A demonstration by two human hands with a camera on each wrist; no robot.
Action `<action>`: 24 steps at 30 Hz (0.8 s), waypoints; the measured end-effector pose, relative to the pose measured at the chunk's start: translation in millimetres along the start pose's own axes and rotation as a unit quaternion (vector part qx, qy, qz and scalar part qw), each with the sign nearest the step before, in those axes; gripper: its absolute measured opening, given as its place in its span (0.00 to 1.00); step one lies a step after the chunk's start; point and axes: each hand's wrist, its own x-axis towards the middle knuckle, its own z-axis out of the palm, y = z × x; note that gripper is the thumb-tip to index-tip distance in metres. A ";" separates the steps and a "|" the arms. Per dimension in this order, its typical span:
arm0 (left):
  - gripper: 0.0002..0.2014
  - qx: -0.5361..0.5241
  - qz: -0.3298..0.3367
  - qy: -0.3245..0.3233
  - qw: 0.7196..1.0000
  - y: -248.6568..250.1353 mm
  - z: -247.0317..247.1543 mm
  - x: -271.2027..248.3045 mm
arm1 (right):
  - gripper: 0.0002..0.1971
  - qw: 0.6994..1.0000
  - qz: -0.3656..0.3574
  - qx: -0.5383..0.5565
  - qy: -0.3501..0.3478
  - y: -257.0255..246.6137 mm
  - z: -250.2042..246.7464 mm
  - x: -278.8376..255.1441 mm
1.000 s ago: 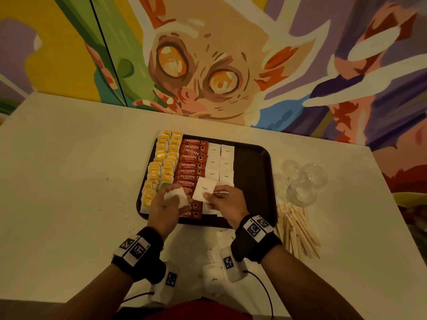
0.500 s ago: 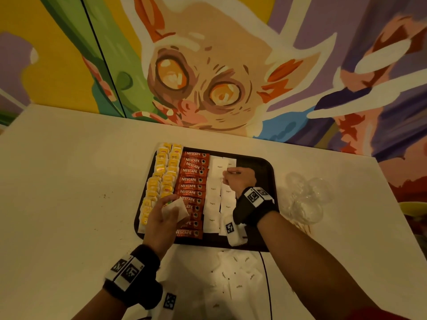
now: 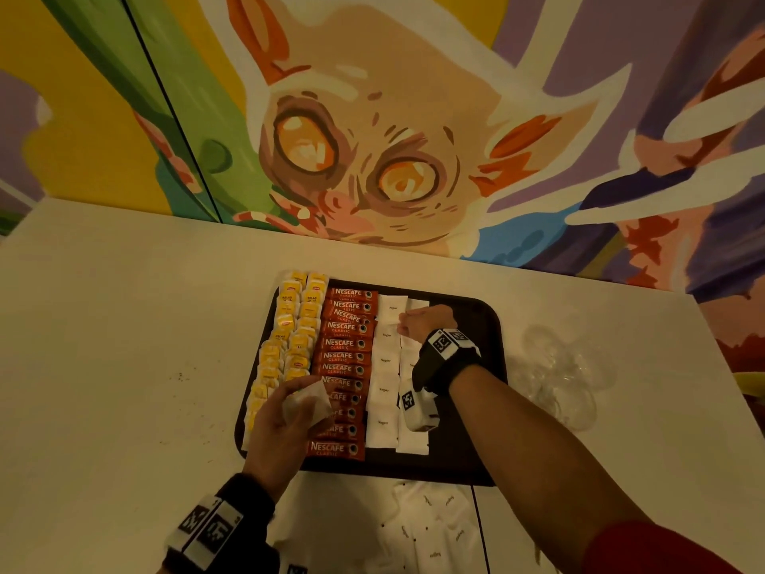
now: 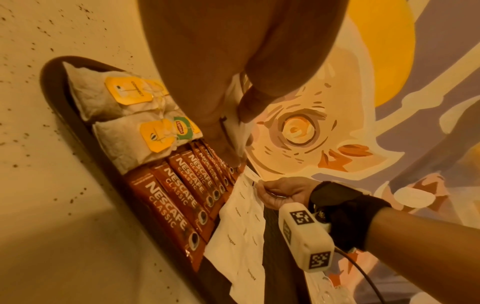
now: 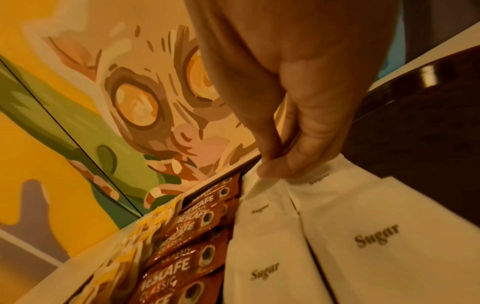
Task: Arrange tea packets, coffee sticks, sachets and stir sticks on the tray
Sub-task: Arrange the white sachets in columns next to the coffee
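A second ago the right hand (image 3: 424,323) held a sugar sachet (image 5: 262,181) at the near end of the tray (image 3: 476,466), beside the left hand (image 3: 285,424). It has since reached well beyond the left hand to the far end of the sachet rows, its fingertips (image 5: 272,168) pinching the sachet down onto the right-hand row.

We see open worktop (image 3: 124,345) left of the tray (image 3: 476,408), whose right strip lies bare. Our right forearm (image 3: 517,428) spans its near-right corner; clear cups (image 3: 563,366), perhaps three, crowd the worktop's right edge; loose sachets (image 3: 430,528) line the near edge.
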 end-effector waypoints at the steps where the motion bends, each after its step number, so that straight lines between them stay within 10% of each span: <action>1: 0.09 0.002 -0.001 0.000 1.000 -0.7 -0.3 0.6 | 0.25 1.000 0.004 0.002 -0.010 -0.3 1.5 4.6; 24: 0.06 0.009 -0.029 0.032 0.999 10.1 7.8 2.9 | 0.13 0.999 -0.025 -0.026 -0.001 -0.6 -8.3 -25.4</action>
